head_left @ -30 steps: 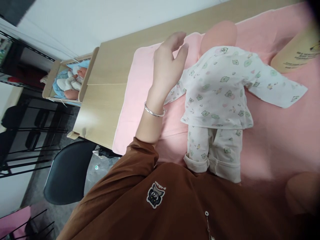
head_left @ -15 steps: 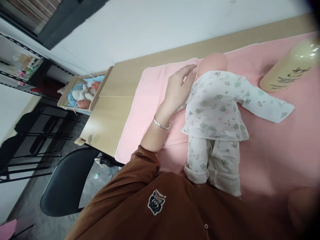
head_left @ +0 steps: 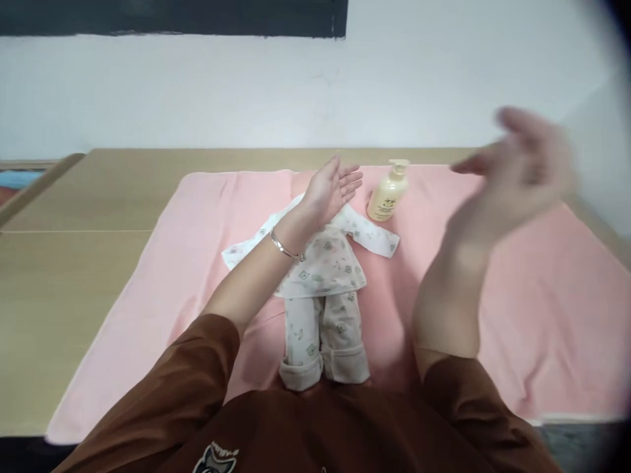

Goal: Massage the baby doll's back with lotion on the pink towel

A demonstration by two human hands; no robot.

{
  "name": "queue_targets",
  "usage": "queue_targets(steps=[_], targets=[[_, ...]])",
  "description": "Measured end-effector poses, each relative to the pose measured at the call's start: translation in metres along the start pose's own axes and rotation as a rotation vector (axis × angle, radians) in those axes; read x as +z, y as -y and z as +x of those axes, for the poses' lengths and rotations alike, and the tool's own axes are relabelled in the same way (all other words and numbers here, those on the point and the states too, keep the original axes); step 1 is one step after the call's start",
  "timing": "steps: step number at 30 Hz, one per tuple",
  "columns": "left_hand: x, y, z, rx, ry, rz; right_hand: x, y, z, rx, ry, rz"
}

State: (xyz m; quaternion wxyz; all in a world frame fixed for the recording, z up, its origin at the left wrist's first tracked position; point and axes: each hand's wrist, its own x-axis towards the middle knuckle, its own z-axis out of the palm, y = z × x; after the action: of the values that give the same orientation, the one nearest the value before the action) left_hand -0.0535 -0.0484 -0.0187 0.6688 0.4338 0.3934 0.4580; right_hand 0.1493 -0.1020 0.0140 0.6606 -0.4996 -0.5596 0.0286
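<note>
Left hand (head_left: pixel 328 190) open, empty, over printed top (head_left: pixel 320 266) on pink cloth (head_left: pixel 522 315); right hand (head_left: pixel 522 174) raised, blurred, can't tell finger state; gentle movements should avoid bumping pump bottle (head_left: pixel 387 200)

White wall (head_left: pixel 211 98); dark panel (head_left: pixel 172 16) above; pale wooden table (head_left: pixel 73 276).

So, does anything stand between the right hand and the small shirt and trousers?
Toward the top of the shirt, yes: the pump bottle stands on that side, and the left hand hides the collar area. Between the right hand, raised and blurred, and the trousers, nothing visible.
</note>
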Motion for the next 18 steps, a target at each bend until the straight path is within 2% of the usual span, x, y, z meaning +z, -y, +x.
queue_targets(steps=[2, 4, 6, 9, 12, 18], targets=[[0.013, -0.003, 0.016, -0.076, 0.065, -0.165, 0.010, -0.015, 0.007, -0.005, 0.133, -0.177], [0.024, -0.007, 0.027, -0.121, 0.085, -0.315, 0.026, -0.030, 0.009, 0.017, 0.374, -0.378], [0.032, -0.010, 0.034, -0.165, 0.072, -0.451, 0.042, -0.042, 0.007, 0.021, 0.557, -0.521], [0.041, -0.012, 0.040, -0.232, 0.049, -0.633, 0.056, -0.051, 0.001, -0.025, 0.709, -0.655], [0.045, -0.011, 0.044, -0.267, 0.044, -0.759, 0.059, -0.054, -0.004, -0.091, 0.755, -0.753], [0.046, -0.006, 0.048, -0.324, 0.025, -0.861, 0.063, -0.048, -0.005, -0.108, 0.707, -0.882]])
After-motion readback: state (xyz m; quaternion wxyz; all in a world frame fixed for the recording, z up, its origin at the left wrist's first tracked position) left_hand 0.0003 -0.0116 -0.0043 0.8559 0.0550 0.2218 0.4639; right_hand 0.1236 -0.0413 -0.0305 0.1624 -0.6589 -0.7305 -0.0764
